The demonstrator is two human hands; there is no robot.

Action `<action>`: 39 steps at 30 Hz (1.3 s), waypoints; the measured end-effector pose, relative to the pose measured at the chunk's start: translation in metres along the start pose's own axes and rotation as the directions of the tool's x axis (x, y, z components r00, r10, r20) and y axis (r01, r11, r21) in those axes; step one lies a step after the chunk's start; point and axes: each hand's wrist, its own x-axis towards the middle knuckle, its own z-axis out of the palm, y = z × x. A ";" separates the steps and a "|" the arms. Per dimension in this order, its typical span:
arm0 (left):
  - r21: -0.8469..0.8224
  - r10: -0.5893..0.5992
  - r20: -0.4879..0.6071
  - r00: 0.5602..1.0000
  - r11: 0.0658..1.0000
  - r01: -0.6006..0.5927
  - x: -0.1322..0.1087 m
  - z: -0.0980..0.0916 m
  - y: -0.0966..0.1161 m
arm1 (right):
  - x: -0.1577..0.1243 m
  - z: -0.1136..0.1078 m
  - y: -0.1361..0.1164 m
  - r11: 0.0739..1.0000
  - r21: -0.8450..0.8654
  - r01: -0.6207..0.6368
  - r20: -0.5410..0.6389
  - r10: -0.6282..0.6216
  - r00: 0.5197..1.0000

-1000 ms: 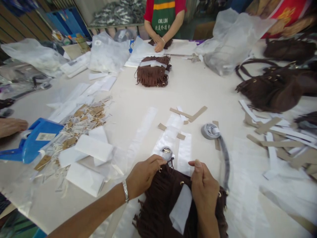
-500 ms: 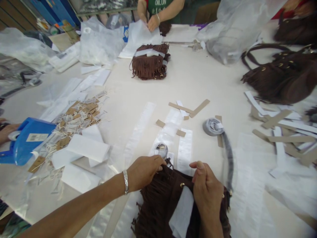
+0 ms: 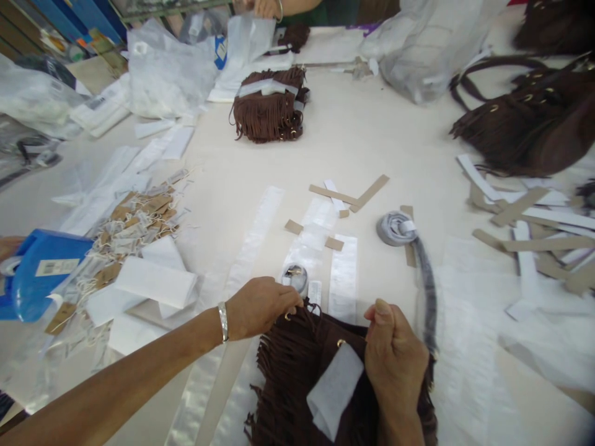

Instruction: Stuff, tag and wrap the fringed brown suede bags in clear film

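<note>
The brown fringed bag (image 3: 297,384) lies at the near edge of the table (image 3: 372,142), right under the camera, with a loose white paper sheet (image 3: 334,390) resting on its front. The 2 hands are apart, each closed on the bag's far rim: the left hand (image 3: 260,306) pinches the rim by a small gold eyelet, and the right hand (image 3: 395,359) is curled into a fist on the right corner, thumb up. Just beyond the left fingertips sits a wrapped metal ring (image 3: 296,277), and a grey wrapped strap (image 3: 425,279) runs from a coil farther out down to the bag's right side. The likeliest slip, as I judge it, is the paper sheet sliding off (nothing pins it) if the rim is tugged or lifted sharply. A pull could also drag the strap through the cardboard strips (image 3: 353,197) and scatter them, or snag the fringe on the eyelet. The pile of hang tags (image 3: 139,220) to the left lies well clear.
</note>
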 end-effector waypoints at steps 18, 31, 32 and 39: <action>-0.753 -0.225 0.256 0.940 0.564 0.340 0.001 -0.009 0.019 | 0.002 -0.003 -0.004 0.996 0.084 -0.027 -0.001 0.027 1.000; -0.124 -0.066 0.019 0.998 0.990 0.068 0.002 -0.002 0.007 | 0.003 0.000 0.007 0.997 -0.071 0.039 -0.106 -0.046 0.993; -0.099 -0.073 0.008 0.997 0.992 0.073 0.002 0.002 0.007 | 0.004 0.002 0.007 0.994 -0.092 0.056 -0.108 -0.066 0.992; 0.053 -0.239 -0.225 0.944 0.965 0.257 -0.019 0.016 0.042 | 0.005 0.012 0.005 0.922 -0.359 0.145 -0.028 -0.165 0.986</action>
